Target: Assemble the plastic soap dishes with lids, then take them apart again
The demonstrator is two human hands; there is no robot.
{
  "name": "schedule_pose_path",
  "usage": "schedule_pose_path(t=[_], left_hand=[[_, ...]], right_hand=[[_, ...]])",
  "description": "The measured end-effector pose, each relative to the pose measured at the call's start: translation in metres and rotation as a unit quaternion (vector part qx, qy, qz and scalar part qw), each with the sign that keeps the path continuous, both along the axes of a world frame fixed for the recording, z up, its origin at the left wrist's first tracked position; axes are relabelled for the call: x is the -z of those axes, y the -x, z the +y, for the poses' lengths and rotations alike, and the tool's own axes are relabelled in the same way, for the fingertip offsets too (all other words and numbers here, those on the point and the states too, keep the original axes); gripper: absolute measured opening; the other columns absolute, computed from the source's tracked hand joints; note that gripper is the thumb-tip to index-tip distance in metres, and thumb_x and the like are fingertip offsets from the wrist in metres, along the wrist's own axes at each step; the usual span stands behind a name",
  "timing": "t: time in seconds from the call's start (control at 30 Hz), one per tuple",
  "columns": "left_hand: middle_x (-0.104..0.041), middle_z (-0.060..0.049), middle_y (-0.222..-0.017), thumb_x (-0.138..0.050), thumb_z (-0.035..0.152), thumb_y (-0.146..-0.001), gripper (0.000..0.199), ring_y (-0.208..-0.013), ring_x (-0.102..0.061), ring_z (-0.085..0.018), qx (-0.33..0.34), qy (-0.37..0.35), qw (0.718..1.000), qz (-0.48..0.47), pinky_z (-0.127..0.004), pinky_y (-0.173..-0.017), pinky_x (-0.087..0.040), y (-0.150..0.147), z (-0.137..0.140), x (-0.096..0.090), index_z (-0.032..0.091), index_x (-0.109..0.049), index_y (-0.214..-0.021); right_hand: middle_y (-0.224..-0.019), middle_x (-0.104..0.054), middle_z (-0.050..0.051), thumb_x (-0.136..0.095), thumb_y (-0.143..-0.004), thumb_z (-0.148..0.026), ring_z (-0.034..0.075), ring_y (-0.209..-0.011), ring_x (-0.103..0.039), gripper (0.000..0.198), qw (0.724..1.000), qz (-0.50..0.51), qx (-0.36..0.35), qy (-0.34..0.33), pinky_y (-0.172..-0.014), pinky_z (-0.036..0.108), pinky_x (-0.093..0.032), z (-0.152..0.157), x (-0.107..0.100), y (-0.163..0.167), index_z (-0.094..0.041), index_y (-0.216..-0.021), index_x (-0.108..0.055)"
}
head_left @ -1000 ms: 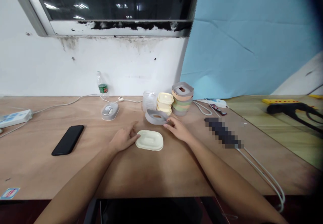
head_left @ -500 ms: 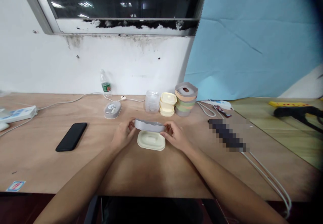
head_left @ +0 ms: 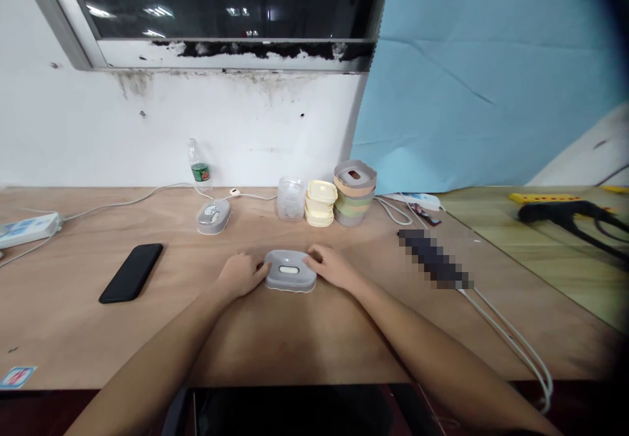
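A grey plastic cover (head_left: 289, 259) with an oval slot in its middle sits flat over the cream plastic base, low on the table in front of me. Cream shows through the slot (head_left: 289, 270); the cover hides most of the base. My left hand (head_left: 244, 272) holds the cover's left end, thumb on the rim and fingers curled beside it. At the right end, my right hand (head_left: 330, 266) grips the rim in the same way, with thumb and fingers closed around the edge.
Behind stand clear containers (head_left: 291, 198), cream pieces (head_left: 321, 203) and coloured covers (head_left: 355, 193), all stacked. A finished-looking grey box (head_left: 213, 216) and bottle (head_left: 199, 167) are back left. A phone (head_left: 131, 273) lies left; a pixelated dark object (head_left: 435, 259) with white cables lies right.
Both hands have lowered the grey cover from above the cream base down onto it. The cover was tilted on edge and now lies level. The view has shifted slightly.
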State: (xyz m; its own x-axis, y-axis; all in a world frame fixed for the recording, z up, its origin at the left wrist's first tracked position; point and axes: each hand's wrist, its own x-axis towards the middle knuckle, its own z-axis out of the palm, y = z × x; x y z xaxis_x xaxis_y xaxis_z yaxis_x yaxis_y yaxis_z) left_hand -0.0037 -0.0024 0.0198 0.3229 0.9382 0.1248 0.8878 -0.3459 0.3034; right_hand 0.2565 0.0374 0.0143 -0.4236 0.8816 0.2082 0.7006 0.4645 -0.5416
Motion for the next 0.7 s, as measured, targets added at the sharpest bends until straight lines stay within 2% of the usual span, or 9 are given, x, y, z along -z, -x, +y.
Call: schedule_pose_path(t=[0.07,0.13,0.23,0.33,0.43,0.57,0.7], left_hand=[[-0.068,-0.007,-0.074,-0.034,0.050,-0.093,0.048,-0.068,-0.060,-0.020,0.003,0.007,1.000,0.006,-0.028,-0.056,-0.032,0.000,0.001,0.002,0.021,-0.063,-0.067],[-0.069,-0.006,-0.074,-0.033,0.051,-0.093,0.049,-0.067,-0.061,-0.020,0.003,0.013,1.000,-0.001,-0.027,-0.056,-0.032,0.000,0.000,0.001,0.021,-0.063,-0.068],[-0.067,-0.005,-0.069,-0.032,0.055,-0.093,0.053,-0.064,-0.060,-0.019,0.001,0.020,1.000,-0.015,-0.026,-0.054,-0.030,0.001,-0.002,-0.001,0.021,-0.061,-0.065],[-0.066,-0.004,-0.066,-0.029,0.058,-0.093,0.057,-0.062,-0.059,-0.018,0.005,0.021,0.999,-0.029,-0.027,-0.054,-0.029,0.001,-0.003,-0.003,0.020,-0.060,-0.063],[-0.065,-0.004,-0.065,-0.028,0.060,-0.093,0.058,-0.060,-0.058,-0.018,0.013,0.020,0.999,-0.045,-0.027,-0.053,-0.027,0.001,-0.003,-0.002,0.020,-0.058,-0.062],[-0.063,-0.003,-0.063,-0.027,0.061,-0.093,0.059,-0.060,-0.057,-0.018,0.018,0.023,0.998,-0.050,-0.027,-0.054,-0.027,0.001,-0.003,-0.003,0.020,-0.057,-0.061],[-0.063,-0.003,-0.064,-0.026,0.060,-0.093,0.059,-0.061,-0.057,-0.017,0.019,0.030,0.998,-0.051,-0.026,-0.055,-0.027,0.002,-0.003,-0.005,0.021,-0.058,-0.062]], right_hand=[[-0.066,-0.061,-0.001,-0.057,-0.083,-0.040,0.013,-0.060,-0.053,0.032,1.000,0.010,-0.014,0.021,-0.057,0.024,-0.035,0.002,0.005,0.001,-0.019,-0.107,-0.064],[-0.065,-0.060,-0.002,-0.059,-0.082,-0.042,0.014,-0.060,-0.054,0.042,1.000,0.025,-0.005,0.014,-0.058,0.025,-0.037,0.004,0.005,0.001,-0.019,-0.117,-0.059],[-0.066,-0.060,-0.001,-0.059,-0.081,-0.048,0.015,-0.061,-0.055,0.045,0.995,0.062,0.059,-0.041,-0.059,0.026,-0.039,0.011,-0.007,-0.008,-0.020,-0.116,-0.059],[-0.070,-0.062,0.001,-0.054,-0.084,-0.046,0.016,-0.062,-0.056,0.039,0.980,0.105,0.126,-0.109,-0.058,0.026,-0.039,0.026,-0.031,-0.024,-0.020,-0.112,-0.060],[-0.073,-0.064,0.002,-0.051,-0.086,-0.043,0.016,-0.063,-0.056,0.034,0.970,0.114,0.149,-0.155,-0.059,0.026,-0.039,0.041,-0.052,-0.034,-0.020,-0.108,-0.061],[-0.081,-0.067,0.003,-0.054,-0.085,-0.039,0.018,-0.071,-0.060,0.030,0.975,0.055,0.121,-0.180,-0.067,0.028,-0.042,0.055,-0.068,-0.019,-0.020,-0.108,-0.062],[-0.110,-0.065,0.008,-0.051,-0.087,-0.032,0.022,-0.100,-0.059,0.030,0.972,-0.009,0.058,-0.227,-0.085,0.033,-0.044,0.072,-0.079,0.014,-0.021,-0.114,-0.061]])
